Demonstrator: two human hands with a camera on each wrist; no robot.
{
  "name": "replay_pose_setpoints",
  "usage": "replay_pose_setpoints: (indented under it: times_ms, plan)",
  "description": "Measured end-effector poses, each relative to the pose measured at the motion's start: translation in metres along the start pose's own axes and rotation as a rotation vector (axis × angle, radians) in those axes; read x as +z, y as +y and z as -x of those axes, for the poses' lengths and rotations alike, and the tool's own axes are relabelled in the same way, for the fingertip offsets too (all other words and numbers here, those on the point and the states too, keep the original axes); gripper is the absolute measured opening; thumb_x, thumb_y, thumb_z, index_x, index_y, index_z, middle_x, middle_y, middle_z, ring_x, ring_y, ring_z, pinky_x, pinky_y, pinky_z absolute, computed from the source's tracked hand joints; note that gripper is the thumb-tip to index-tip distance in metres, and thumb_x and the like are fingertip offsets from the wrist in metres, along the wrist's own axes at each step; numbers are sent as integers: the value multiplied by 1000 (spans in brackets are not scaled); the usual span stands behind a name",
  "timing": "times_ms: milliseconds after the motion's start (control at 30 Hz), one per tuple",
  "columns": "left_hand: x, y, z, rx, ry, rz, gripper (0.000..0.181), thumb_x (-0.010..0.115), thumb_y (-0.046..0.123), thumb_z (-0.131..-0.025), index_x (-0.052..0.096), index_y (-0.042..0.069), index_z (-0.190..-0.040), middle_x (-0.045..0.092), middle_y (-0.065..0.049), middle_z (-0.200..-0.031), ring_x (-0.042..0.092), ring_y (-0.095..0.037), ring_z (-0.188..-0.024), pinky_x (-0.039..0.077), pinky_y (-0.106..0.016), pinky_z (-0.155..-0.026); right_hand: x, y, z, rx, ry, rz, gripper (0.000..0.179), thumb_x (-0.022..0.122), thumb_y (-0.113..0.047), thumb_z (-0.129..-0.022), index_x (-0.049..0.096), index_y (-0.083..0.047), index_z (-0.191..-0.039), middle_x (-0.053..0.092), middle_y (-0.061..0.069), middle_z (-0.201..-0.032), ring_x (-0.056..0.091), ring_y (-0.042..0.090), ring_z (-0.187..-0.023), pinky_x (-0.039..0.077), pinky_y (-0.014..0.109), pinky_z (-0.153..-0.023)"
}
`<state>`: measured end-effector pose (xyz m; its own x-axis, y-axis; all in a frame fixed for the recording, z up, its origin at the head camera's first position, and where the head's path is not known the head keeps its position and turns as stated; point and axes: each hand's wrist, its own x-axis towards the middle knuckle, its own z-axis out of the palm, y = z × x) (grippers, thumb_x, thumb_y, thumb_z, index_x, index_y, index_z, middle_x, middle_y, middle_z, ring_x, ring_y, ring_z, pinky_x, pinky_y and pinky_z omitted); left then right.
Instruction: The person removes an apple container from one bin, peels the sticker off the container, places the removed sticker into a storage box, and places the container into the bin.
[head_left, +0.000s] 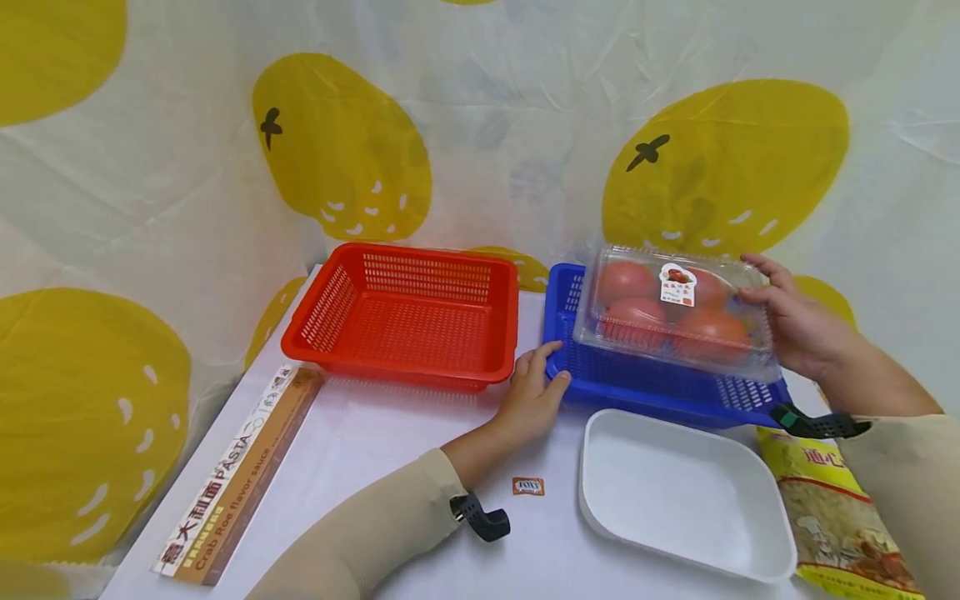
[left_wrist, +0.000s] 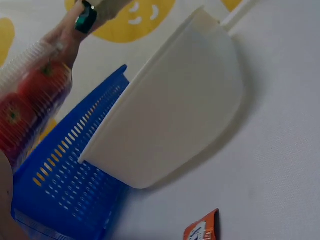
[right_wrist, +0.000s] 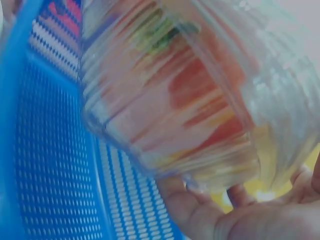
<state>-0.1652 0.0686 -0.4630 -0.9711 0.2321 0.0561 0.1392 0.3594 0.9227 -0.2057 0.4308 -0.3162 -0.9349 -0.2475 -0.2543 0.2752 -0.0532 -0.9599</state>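
Observation:
My right hand (head_left: 810,325) grips the right end of a clear plastic box of tomatoes (head_left: 678,287), a white label on its lid. The box is tilted over the blue basket (head_left: 622,379), overlapping its back part in the head view. In the right wrist view, fingers (right_wrist: 200,215) curl under the box's ribbed corner (right_wrist: 170,100), with the basket's slotted wall (right_wrist: 50,150) beside it. My left hand (head_left: 528,404) holds the basket's front left corner, fingers at the rim and thumb against the front side. In the left wrist view, the tomatoes (left_wrist: 42,85) show above the basket (left_wrist: 75,175).
An empty red basket (head_left: 405,325) stands at the back left. A white tub (head_left: 675,492) sits in front of the blue basket, with a yellow food bag (head_left: 832,508) to its right. A pasta box (head_left: 240,475) lies at left, and a small orange packet (head_left: 528,486) lies near my left wrist.

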Motion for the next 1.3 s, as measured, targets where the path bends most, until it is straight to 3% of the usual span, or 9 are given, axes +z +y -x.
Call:
replay_pose_setpoints:
  times_ms: [100, 233, 433, 533, 600, 733, 900, 1067, 1300]
  plan:
    - [-3, 6, 2, 3, -15, -17, 54, 51, 34, -111, 41, 26, -163, 19, -17, -173, 27, -41, -157, 29, -66, -123, 8, -7, 16, 13, 2, 8, 54, 40, -23, -116, 14, -55, -151, 24, -5, -149, 67, 14, -110, 63, 35, -86]
    - [-9, 19, 9, 11, -30, 2, 54, 48, 37, -112, 40, 28, -164, 10, -12, -178, 17, -39, -162, 24, -68, -124, 17, -5, 39, -4, -10, -70, 56, 40, -17, -115, 17, -52, -153, 43, -10, -142, 69, 17, -109, 65, 40, -84]
    - [-32, 38, 21, 124, -19, 257, 48, 39, 32, -115, 42, 21, -162, 32, -8, -171, 29, -31, -159, 28, -59, -126, 32, 7, 70, -26, -79, -176, 55, 33, -14, -115, 20, -47, -156, 54, -10, -137, 70, 21, -111, 65, 42, -83]
    - [-48, 45, 21, 163, -47, 359, 47, 40, 32, -116, 43, 21, -161, 39, -3, -168, 35, -27, -156, 33, -53, -125, 41, 17, 80, -51, -126, -205, 54, 30, -11, -116, 20, -44, -158, 59, -6, -136, 72, 24, -111, 65, 43, -83]
    - [-59, 50, 19, 174, -83, 379, 47, 43, 31, -115, 44, 21, -161, 39, -1, -169, 34, -25, -157, 35, -52, -124, 47, 25, 87, -62, -119, -203, 54, 31, -11, -116, 22, -43, -159, 60, -6, -136, 74, 25, -111, 65, 44, -83]
    - [-80, 57, 15, 186, -145, 328, 47, 50, 31, -113, 48, 23, -159, 39, 1, -169, 32, -27, -158, 36, -58, -122, 64, 45, 95, -63, -90, -192, 53, 32, -14, -116, 24, -44, -159, 57, -9, -140, 73, 23, -113, 64, 44, -86]
    - [-102, 52, 12, 169, -181, 254, 52, 59, 32, -109, 46, 29, -159, 41, 0, -167, 34, -30, -156, 41, -62, -117, 89, 63, 95, 2, 17, -103, 55, 40, -19, -116, 27, -53, -156, 38, -8, -145, 70, 17, -114, 63, 43, -90]
    - [-117, 37, 14, 170, -236, 241, 56, 63, 31, -107, 45, 30, -160, 43, -1, -166, 37, -32, -155, 47, -60, -113, 114, 76, 92, 16, 24, -61, 56, 41, -18, -115, 27, -53, -157, 26, -2, -152, 65, 14, -120, 62, 44, -93]
    - [-138, 19, 38, 193, -304, 245, 58, 66, 28, -106, 44, 23, -160, 44, -10, -164, 48, -35, -147, 54, -53, -106, 165, 97, 90, 8, 15, -60, 57, 43, -15, -113, 26, -45, -158, 26, 8, -157, 61, 18, -126, 60, 45, -98]
